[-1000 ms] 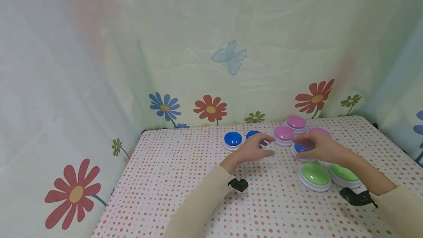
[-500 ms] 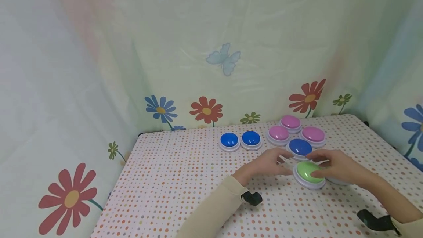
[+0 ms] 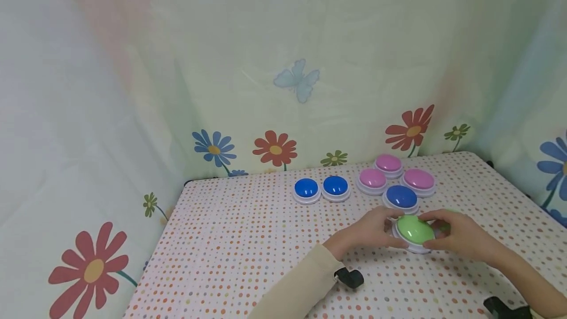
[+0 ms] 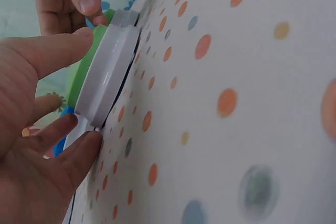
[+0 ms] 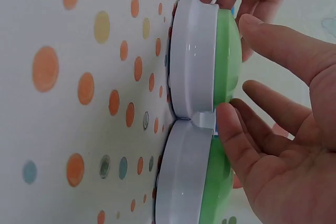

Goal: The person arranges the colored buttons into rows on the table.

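Note:
A green dome push button [image 3: 415, 229] with a white base sits on the dotted table, its dome facing up. My left hand [image 3: 372, 228] holds it from the left, thumb at the near side and fingers at the far side. From the right, my right hand [image 3: 462, 235] curls fingers and thumb about the same button. A second green button [image 5: 181, 177] stands right against the first, mostly hidden behind the right hand in the head view. Just beyond is a blue button [image 3: 401, 196], close to the fingertips.
Three pink buttons [image 3: 373, 178] form a cluster behind the blue one. Two more blue buttons [image 3: 306, 188] stand side by side farther left. The dotted table [image 3: 230, 240] ends at a curtain [image 3: 248, 63] printed with flowers and a butterfly.
Both hands have come down and nearer over the table, from beside the blue buttons to either side of the green button. The view has shifted slightly to the right.

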Tool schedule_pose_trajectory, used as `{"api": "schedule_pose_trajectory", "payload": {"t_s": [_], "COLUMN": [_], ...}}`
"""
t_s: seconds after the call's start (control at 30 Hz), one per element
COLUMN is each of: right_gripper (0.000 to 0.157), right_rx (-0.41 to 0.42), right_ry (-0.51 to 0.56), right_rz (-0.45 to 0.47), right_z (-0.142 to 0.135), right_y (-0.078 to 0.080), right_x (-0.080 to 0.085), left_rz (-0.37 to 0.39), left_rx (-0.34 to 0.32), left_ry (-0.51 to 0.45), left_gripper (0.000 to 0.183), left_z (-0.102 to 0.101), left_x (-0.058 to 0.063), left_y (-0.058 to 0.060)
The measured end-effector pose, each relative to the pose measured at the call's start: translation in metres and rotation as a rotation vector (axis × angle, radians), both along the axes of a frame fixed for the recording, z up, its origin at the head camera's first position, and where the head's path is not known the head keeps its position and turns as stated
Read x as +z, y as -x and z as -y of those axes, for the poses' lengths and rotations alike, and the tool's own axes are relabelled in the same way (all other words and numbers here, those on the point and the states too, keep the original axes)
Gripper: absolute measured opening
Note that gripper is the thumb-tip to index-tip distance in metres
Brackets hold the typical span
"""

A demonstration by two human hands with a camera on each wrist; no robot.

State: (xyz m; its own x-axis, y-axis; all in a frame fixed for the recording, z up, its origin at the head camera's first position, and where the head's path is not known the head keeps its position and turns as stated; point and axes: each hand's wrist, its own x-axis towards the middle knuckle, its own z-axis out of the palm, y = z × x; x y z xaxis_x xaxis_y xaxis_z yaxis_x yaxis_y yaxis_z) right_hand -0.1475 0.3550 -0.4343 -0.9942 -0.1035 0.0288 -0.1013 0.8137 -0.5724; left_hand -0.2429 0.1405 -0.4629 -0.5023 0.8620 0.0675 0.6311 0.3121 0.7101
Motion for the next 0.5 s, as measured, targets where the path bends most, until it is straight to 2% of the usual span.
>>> {"api": "schedule_pose_trajectory", "payload": {"t_s": [0.23, 0.5], "right_gripper": [0.071, 0.082], "right_rx": [-0.007, -0.062], "right_ry": [0.044, -0.027], "right_rz": [0.046, -0.025], "right_z": [0.002, 0.009], "right_y": [0.003, 0.006], "right_x": [-0.001, -0.005], "left_rz": [-0.058, -0.065], "left_rx": [0.005, 0.0], "left_ry": [-0.039, -0.091], "left_gripper": [0.071, 0.061], "left_z": [-0.007, -0.012], "left_x": [-0.009, -0.012], "left_y": [0.002, 0.004]}}
